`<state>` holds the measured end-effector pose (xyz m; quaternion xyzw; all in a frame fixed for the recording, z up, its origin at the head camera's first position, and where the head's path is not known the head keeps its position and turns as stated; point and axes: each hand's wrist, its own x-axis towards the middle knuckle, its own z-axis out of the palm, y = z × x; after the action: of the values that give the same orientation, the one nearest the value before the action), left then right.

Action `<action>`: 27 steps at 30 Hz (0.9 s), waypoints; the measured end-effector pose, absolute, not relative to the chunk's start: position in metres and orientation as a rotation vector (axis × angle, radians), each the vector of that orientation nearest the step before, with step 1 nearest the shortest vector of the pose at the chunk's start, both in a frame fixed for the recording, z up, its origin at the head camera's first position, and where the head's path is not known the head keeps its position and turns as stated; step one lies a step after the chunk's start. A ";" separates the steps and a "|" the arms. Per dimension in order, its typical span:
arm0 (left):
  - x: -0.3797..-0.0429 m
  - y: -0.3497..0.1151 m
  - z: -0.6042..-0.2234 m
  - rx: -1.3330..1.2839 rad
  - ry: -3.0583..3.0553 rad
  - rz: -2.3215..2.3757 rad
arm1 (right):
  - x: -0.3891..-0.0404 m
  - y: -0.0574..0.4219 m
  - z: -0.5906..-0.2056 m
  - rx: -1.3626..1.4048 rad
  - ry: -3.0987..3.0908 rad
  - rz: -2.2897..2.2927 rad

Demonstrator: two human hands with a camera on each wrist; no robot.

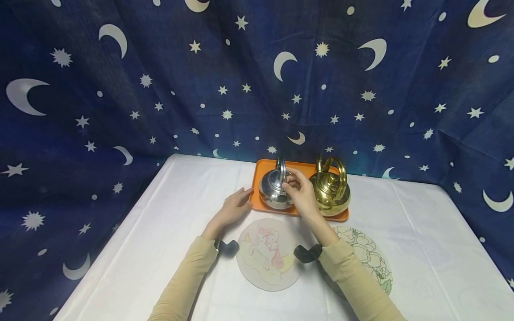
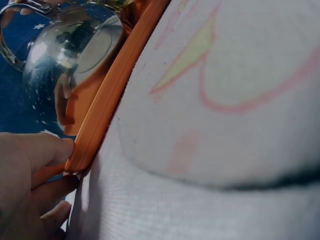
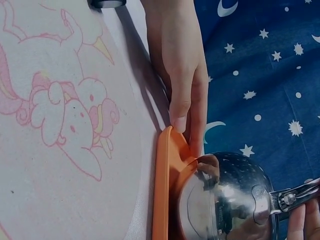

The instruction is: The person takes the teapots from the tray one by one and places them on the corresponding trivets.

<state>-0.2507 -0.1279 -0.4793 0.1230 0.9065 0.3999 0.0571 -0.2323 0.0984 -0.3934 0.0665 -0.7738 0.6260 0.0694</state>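
Note:
A shiny silver kettle (image 1: 273, 194) is at the left part of an orange tray (image 1: 263, 167), its arched handle upright. The right hand (image 1: 303, 191) holds that handle, thumb and fingers on its right side; in the right wrist view, fingertips (image 3: 297, 220) show at the handle. At the tray's front left corner, the left hand (image 1: 234, 207) grips the edge, its thumb (image 2: 55, 147) on the front side and the other fingers round the left side. A gold kettle (image 1: 331, 196) stands on the tray's right part, beside the right wrist.
In front of the tray lies a round mat (image 1: 265, 267) with a pink unicorn drawing. To its right, a green-patterned round mat (image 1: 367, 249) is partly covered by the right forearm. A dark blue star-and-moon cloth (image 1: 257, 67) hangs behind the white-covered table (image 1: 132, 267).

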 end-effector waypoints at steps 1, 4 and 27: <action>-0.251 -0.128 -0.479 0.374 2.747 1.215 | -0.232 0.098 -0.394 0.196 -2.329 1.886; -0.250 -0.128 -0.479 0.377 2.745 1.216 | -0.233 0.099 -0.395 0.188 -2.323 1.898; -0.251 -0.128 -0.480 0.381 2.759 1.206 | -0.232 0.103 -0.397 0.121 -2.210 2.113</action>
<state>-0.2510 -0.1277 -0.4797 0.1254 0.9078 0.3966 0.0533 -0.2320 0.1031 -0.3966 0.0394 -0.7216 0.6899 0.0407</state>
